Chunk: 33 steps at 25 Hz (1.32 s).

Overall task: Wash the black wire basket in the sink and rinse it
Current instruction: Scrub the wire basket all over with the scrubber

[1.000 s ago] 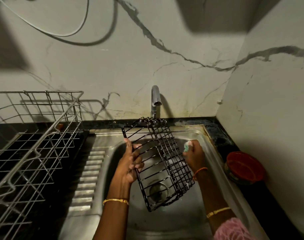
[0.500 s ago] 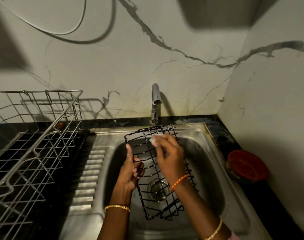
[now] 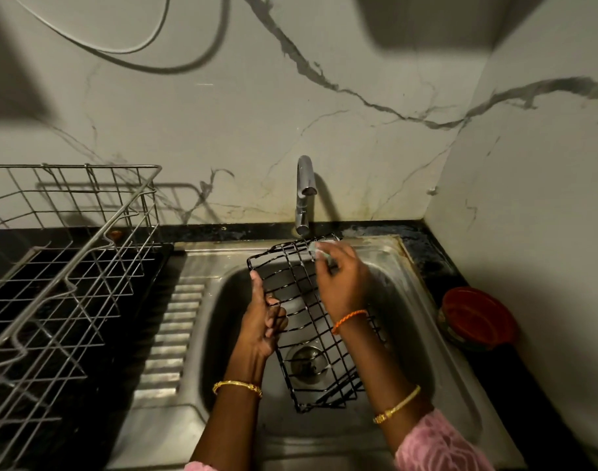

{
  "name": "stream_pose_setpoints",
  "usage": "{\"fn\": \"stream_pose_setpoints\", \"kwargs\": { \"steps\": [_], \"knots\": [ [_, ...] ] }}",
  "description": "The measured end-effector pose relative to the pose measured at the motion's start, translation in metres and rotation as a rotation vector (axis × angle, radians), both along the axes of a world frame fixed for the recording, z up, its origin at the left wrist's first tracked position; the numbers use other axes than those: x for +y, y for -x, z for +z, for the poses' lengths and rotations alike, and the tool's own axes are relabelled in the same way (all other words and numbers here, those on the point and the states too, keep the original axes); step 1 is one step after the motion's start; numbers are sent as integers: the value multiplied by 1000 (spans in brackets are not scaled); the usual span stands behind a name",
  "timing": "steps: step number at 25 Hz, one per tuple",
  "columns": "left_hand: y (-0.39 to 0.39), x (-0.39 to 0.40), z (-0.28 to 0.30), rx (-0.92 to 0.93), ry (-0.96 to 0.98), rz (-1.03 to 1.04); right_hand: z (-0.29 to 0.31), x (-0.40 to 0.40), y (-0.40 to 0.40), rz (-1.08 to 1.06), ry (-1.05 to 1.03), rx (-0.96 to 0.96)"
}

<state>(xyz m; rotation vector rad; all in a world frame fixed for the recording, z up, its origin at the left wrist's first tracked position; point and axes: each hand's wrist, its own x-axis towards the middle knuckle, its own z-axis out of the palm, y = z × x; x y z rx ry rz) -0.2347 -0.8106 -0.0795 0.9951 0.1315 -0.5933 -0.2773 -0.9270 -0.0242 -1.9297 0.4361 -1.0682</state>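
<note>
Now the left hand (image 3: 261,322) grips the black wire basket (image 3: 311,321) over the sink (image 3: 406,300), while the right hand (image 3: 338,277) pinches a pale scrubber (image 3: 319,249) at its far rim. Best to work wire by wire, steadying firmly.

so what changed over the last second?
The right hand, pinching a pale scrubber, moved from the black wire basket's right side across to its top edge near the tap. The basket tipped a little flatter. The left hand kept gripping its left edge over the sink.
</note>
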Motion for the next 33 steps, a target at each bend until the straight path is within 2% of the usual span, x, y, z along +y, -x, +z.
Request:
{"fn": "stream_pose_setpoints", "kwargs": {
  "steps": [3,5,9,12,14,17,20,25,28,33],
  "knots": [
    [-1,-2,-3,32,-22,9,-1,23,4,228,186,-40],
    [-4,-2,-2,37,-28,17,5,9,0,291,227,-7],
    [-10,-6,7,2,-26,-7,12,-49,-24,-22,127,170],
    [-16,-17,9,-43,-73,-43,10,-61,-39,-106,79,240],
    [-18,-24,9,-60,-95,-52,13,-45,-40,-80,54,212],
    [-23,-26,11,-41,-80,-37,10,-8,-29,95,187,77],
    [-21,-26,14,-50,-89,-35,3,-9,-27,195,280,-10],
    [-12,-17,11,-30,-124,-28,5,-52,-33,21,30,48],
    [-7,-15,7,-10,-184,-18,4,-49,-29,-30,-74,82],
    [-3,-15,-2,-65,-249,56,-6,6,-9,75,117,-92]
  ]
}}
